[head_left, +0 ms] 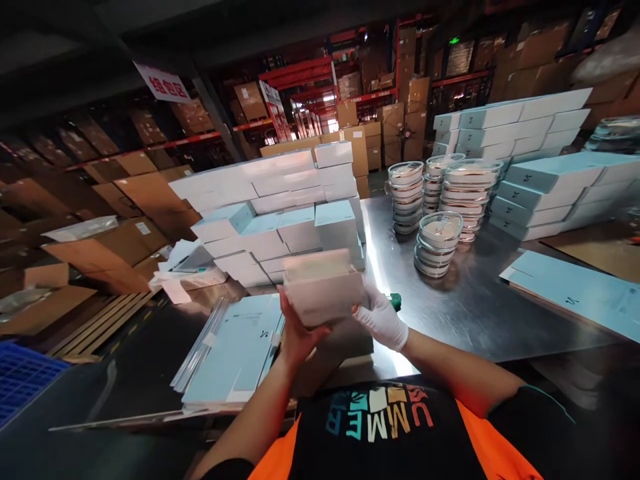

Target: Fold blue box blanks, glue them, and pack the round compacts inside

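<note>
Pale box (324, 288), blurred, was clamped between bare left hand (296, 333) and gloved right hand (381, 321), above the steel table (470, 307). Stacked blue boxes (280, 220) stood just behind it; lidded round containers (440, 233) stood to its right.

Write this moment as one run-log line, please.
left hand: bare, holds blurred pale box | right hand: white glove, same box | behind: box stack | right: round lidded containers

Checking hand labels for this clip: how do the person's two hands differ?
The right hand wears a white glove; the left hand is bare. The right hand holds the box at its right end; the left hand supports it from below on the left. Both hold the same pale box above the metal table.
</note>
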The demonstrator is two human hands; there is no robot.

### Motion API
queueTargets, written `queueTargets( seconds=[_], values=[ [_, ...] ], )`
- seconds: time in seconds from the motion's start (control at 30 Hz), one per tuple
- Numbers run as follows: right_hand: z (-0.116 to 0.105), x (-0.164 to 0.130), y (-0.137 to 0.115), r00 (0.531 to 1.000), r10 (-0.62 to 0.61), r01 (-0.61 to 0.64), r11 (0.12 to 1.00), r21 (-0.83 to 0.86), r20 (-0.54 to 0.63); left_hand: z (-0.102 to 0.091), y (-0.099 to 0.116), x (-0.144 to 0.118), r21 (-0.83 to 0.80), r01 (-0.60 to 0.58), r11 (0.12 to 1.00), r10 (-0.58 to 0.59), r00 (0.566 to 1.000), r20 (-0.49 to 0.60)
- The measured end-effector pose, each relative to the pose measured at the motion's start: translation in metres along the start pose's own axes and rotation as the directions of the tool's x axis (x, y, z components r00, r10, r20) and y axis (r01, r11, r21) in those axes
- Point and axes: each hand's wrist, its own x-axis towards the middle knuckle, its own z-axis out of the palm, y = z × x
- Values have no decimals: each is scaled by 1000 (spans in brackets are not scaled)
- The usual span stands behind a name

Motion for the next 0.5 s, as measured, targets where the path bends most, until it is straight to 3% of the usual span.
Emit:
queueTargets(
  seconds=[0.07,0.13,0.2,0.3,0.43,0.5],
  values=[
    [1,6,1,1000,-1,2,1000,-11,30,-6,6,-4,9,-175,985,175,983,-49],
    [6,10,4,998,53,-53,999,7,-20,-11,13,-8,-2,-235,972,235,971,-35],
    [14,13,9,983,106,-113,993,-39,-150,-12,19,-14,-72,-222,972,220,975,-45],
    [22,17,19,955,48,-110,974,-198,-294,-12,18,-23,-125,-229,965,217,971,-102],
    [5,27,23,961,-67,2,972,-237,-269,-19,13,-20,14,-218,976,218,976,30],
    [-18,30,23,967,-102,8,927,-374,-233,-27,17,-12,19,-161,987,162,987,-6]
  ],
)
